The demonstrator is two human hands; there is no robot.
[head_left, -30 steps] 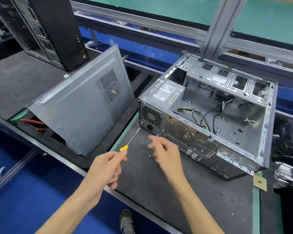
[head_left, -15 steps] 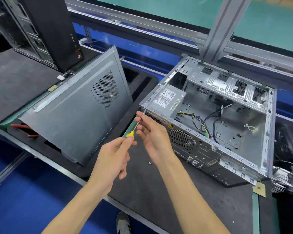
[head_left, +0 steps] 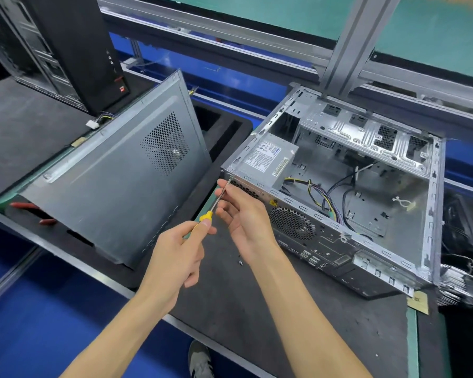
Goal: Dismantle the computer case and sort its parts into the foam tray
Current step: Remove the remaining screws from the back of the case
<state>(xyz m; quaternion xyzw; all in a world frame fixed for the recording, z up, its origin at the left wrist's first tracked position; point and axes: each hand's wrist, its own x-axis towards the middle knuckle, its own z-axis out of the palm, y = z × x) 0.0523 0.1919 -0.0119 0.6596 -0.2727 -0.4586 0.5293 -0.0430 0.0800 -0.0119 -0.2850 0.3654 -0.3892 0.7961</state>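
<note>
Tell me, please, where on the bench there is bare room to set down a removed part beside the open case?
The dark mat is bare in front of the computer case, right of the hands. A loose screw lies near the right hand. Left is crowded: the side panel leans over the foam tray.

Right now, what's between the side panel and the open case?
Head view: the screwdriver, left hand gripping its handle, right hand steadying the shaft; black foam tray behind.

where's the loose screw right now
In the head view, the loose screw lies on the dark mat, just below the right hand and left of the computer case.
</note>
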